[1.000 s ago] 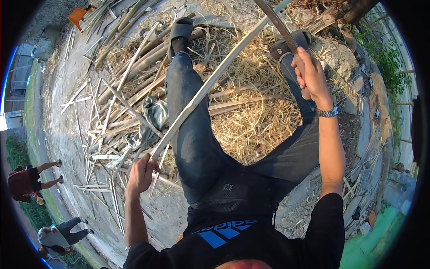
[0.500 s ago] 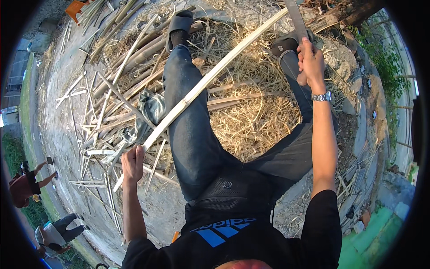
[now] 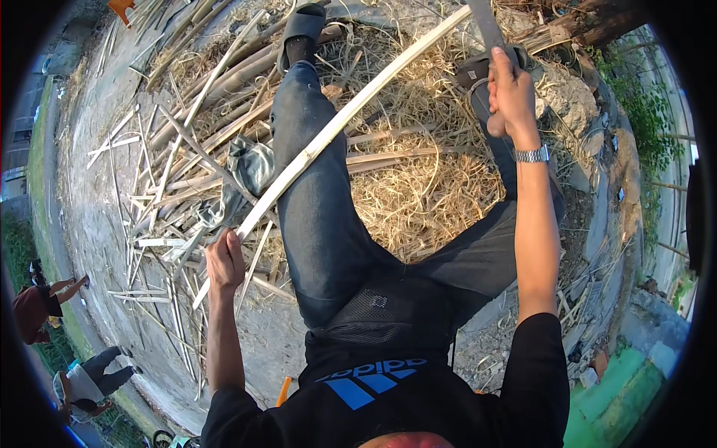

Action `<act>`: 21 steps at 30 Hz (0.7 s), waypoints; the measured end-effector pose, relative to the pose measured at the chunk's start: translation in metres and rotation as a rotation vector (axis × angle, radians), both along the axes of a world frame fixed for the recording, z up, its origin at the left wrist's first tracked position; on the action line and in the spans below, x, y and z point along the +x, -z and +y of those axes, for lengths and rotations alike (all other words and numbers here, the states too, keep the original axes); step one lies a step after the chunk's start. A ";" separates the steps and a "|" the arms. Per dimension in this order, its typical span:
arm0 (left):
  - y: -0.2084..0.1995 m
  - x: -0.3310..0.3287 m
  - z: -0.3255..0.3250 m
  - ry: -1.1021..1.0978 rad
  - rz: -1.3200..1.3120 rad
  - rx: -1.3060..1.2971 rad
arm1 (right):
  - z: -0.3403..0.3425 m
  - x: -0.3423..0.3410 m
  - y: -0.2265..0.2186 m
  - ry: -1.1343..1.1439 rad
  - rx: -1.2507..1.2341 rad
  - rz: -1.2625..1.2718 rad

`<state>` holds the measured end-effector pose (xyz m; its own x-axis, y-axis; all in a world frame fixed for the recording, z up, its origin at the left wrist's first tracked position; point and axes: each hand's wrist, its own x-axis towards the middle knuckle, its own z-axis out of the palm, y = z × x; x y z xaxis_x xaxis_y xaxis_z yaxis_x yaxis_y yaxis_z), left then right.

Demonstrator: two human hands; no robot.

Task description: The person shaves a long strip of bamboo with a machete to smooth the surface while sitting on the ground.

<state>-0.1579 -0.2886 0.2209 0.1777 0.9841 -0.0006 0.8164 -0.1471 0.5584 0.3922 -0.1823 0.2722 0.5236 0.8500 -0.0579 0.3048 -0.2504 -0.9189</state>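
A long pale strip of split bamboo (image 3: 305,158) runs slantwise across my left thigh. Near its lower end, my left hand (image 3: 224,261) is closed round it, thumb uppermost. My right hand (image 3: 514,95) grips the handle of a broad-bladed knife (image 3: 489,28), whose wooden butt shows below the fist. The blade meets the far end of the strip at the top of the view; its tip is cut off by the frame edge. Curled shavings (image 3: 418,201) lie heaped between my legs.
Several split bamboo pieces (image 3: 216,86) are strewn to the left, with a crumpled grey-green cloth (image 3: 252,166) among them. A thick log (image 3: 597,24) and broken rock (image 3: 569,101) lie at the far right. Two people (image 3: 86,388) are off at the left rim.
My right hand and the knife have shifted slightly left and up, the blade still at the strip's far end. My left hand keeps its hold, a little farther right. The view has tilted slightly.
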 end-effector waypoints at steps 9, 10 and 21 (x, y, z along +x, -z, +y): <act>-0.008 0.003 -0.002 -0.002 -0.047 0.011 | -0.063 -0.092 0.047 -0.392 0.103 -0.102; -0.008 -0.004 -0.002 -0.019 -0.054 -0.005 | -0.060 -0.088 0.045 -0.395 0.102 -0.100; -0.010 0.009 0.016 0.004 -0.094 -0.111 | -0.007 -0.039 0.021 0.012 0.048 0.414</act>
<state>-0.1490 -0.2730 0.2313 0.1857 0.9782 -0.0928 0.7592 -0.0829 0.6456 0.3529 -0.1898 0.2511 0.4746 0.8507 -0.2258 -0.0956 -0.2052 -0.9740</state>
